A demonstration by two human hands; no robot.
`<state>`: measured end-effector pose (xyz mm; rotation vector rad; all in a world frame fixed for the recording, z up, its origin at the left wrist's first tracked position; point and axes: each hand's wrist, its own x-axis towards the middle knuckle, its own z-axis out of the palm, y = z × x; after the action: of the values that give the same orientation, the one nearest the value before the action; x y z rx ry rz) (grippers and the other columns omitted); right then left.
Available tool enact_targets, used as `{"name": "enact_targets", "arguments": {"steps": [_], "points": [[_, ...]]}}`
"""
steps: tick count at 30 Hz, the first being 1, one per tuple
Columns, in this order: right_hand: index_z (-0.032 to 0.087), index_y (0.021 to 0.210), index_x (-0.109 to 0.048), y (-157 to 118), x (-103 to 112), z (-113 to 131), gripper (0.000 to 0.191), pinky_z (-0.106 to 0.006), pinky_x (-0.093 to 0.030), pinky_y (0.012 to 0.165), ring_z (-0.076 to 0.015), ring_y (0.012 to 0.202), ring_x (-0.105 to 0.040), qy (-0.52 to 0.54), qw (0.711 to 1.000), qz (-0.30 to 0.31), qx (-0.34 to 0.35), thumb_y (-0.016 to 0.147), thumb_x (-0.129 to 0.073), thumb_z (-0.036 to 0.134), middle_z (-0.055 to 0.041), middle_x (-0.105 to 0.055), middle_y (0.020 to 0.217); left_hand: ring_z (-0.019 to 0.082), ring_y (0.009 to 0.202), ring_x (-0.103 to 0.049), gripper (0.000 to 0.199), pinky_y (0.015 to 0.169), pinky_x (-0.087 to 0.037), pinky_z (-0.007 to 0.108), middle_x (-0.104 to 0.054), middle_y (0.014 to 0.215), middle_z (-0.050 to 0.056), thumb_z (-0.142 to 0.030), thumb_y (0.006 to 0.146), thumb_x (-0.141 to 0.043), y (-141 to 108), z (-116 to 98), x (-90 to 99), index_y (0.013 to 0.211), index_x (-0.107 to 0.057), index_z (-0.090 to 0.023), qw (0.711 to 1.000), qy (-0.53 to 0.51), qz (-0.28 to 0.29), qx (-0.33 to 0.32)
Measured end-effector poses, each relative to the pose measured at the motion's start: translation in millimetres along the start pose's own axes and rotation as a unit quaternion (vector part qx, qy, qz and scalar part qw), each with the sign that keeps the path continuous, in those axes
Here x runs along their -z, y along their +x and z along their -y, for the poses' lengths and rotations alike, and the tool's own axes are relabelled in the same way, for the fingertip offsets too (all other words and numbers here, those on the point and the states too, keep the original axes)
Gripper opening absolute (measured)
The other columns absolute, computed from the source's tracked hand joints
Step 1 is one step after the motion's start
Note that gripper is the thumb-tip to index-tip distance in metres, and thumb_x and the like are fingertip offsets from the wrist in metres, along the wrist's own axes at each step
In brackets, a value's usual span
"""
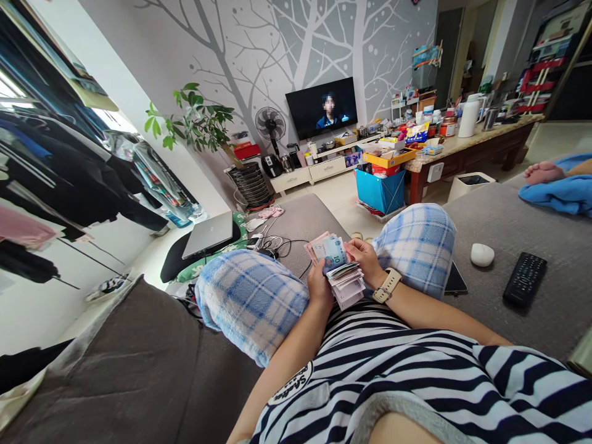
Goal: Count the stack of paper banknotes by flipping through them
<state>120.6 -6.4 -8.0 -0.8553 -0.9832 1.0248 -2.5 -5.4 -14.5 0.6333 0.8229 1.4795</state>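
Note:
A thick bundle of banknotes (348, 285) is held between my two hands above my lap. Bluish and pink notes fan out at its far end, and the top one shows a 10. My left hand (319, 285) is closed round the left side of the bundle. At the upper right edge of the notes, my right hand (366, 262) pinches them with thumb and fingers. A watch with a pale strap (387, 285) is on my right wrist.
Beside my right leg on the grey sofa (502, 237) lie a black remote (525, 279), a white case (482, 254) and a dark flat device (456, 280). A laptop (208, 234) and cables lie ahead left. Another person's foot (544, 172) shows at right.

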Motion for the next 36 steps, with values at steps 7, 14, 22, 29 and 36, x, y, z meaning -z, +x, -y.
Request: {"name": "enact_targets", "arguments": {"steps": [7,14,22,29,36], "points": [[0.021,0.070,-0.053,4.4,-0.5,-4.0,0.047,-0.027,-0.032,0.055,-0.0113,0.056,-0.040,0.018,0.998,-0.053,0.009,0.058,-0.083,0.055,0.0060,-0.048,0.060,0.021,0.076,-0.069,0.031,0.079,-0.051,0.035,-0.070,0.076,0.004,-0.027,0.055,-0.081,-3.0,-2.2,-0.1,0.081,-0.068,-0.016,1.000,0.013,0.025,0.004],[0.021,0.058,-0.051,4.2,2.1,-1.8,0.040,-0.029,-0.031,0.056,-0.0134,0.058,-0.039,-0.037,0.999,-0.037,0.006,0.069,-0.068,0.056,0.0038,-0.044,0.056,0.018,0.070,-0.065,0.029,0.074,-0.049,0.030,-0.070,0.074,0.003,-0.030,0.057,-0.079,4.1,2.7,2.5,0.080,-0.070,-0.014,1.000,0.023,0.012,-0.013],[0.021,0.059,-0.052,4.1,3.0,-3.3,0.039,-0.029,-0.033,0.057,-0.0137,0.059,-0.040,-0.034,0.999,-0.018,0.020,0.072,-0.066,0.055,0.0030,-0.046,0.059,0.019,0.076,-0.068,0.033,0.077,-0.050,0.030,-0.073,0.080,0.004,-0.036,0.065,-0.077,7.8,3.1,1.9,0.088,-0.074,-0.013,1.000,0.018,-0.006,-0.020],[0.021,0.060,-0.053,3.1,2.7,-1.0,0.040,-0.029,-0.034,0.057,-0.0140,0.059,-0.041,-0.038,0.999,-0.015,0.021,0.072,-0.066,0.057,0.0029,-0.047,0.059,0.019,0.076,-0.068,0.034,0.076,-0.050,0.030,-0.074,0.081,0.005,-0.037,0.064,-0.078,7.0,1.8,1.9,0.088,-0.075,-0.013,0.999,0.029,0.000,-0.019],[0.021,0.062,-0.055,2.5,2.9,-1.1,0.039,-0.029,-0.034,0.057,-0.0140,0.060,-0.041,-0.032,0.999,-0.018,0.015,0.072,-0.068,0.056,0.0023,-0.048,0.060,0.019,0.073,-0.066,0.030,0.074,-0.049,0.031,-0.071,0.076,0.004,-0.038,0.065,-0.078,4.3,-0.9,-0.2,0.081,-0.073,-0.014,0.999,0.039,-0.017,-0.016]]}}
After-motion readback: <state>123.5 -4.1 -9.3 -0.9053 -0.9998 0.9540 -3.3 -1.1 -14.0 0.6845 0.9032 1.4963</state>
